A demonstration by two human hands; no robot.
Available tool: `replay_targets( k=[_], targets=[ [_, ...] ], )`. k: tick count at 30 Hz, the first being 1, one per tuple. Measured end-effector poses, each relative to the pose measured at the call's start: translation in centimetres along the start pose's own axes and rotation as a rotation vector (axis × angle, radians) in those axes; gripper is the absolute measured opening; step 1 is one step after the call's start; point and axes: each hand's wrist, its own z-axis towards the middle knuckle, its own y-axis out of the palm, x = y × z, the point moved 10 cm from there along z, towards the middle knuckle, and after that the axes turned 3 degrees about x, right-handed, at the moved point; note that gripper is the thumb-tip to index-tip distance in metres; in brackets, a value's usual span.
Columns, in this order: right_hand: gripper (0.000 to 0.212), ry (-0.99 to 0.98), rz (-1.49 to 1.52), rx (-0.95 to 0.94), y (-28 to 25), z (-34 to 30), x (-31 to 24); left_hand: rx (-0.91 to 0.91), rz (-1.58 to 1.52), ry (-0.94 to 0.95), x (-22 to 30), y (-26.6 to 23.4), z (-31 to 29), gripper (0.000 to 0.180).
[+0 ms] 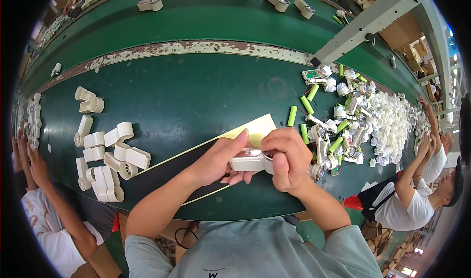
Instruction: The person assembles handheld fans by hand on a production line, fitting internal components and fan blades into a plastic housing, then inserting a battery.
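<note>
Near the table's front edge, both my hands hold a white handheld fan (241,164) with a round head and a shiny panel on its handle. My left hand (218,159) is closed on the handle, its fingers beneath and its thumb held up. My right hand (290,161) wraps round the round head and hides most of it. Below them lies a black mat with a yellow border (179,167). To the left are several empty white fan shells (135,156), some showing round grilles. On the right, green battery cells (292,116) lie among wired fan parts (320,143).
A large heap of small white pieces (387,123) stands at the right. Beyond a worn metal rail (196,47) runs a green conveyor belt (206,18) carrying several white fans (278,1). A grey metal post (368,25) rises at the far right. Other people work at both sides.
</note>
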Motion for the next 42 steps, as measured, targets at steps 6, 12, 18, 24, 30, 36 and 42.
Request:
replay_targets(
  k=[6,12,18,24,30,36,42],
  targets=[
    [0.024,0.203,0.028,0.198,-1.6,0.0,2.6,0.290,0.716,0.598,4.9,1.2,-1.7,0.060],
    [0.051,0.147,0.117,0.244,-1.5,-0.7,1.6,0.357,0.989,0.913,5.9,2.8,-3.4,0.055],
    [0.059,0.123,0.031,0.264,-1.8,0.3,1.7,0.382,0.915,0.893,5.4,2.7,-3.5,0.055],
    [0.058,0.134,0.059,0.300,-2.3,0.7,1.7,0.391,0.949,0.987,6.0,3.5,-3.7,0.053],
    [0.034,0.286,-0.015,0.144,-1.6,2.0,1.9,0.434,0.662,0.750,4.8,0.2,-2.2,0.060],
    [0.040,0.381,0.054,-0.433,1.3,6.1,2.6,0.570,0.551,0.734,6.5,-3.3,-3.1,0.050],
    [0.043,0.453,0.115,-0.569,3.1,11.2,11.9,0.794,0.733,0.805,8.1,-5.1,-3.4,0.059]
  ],
)
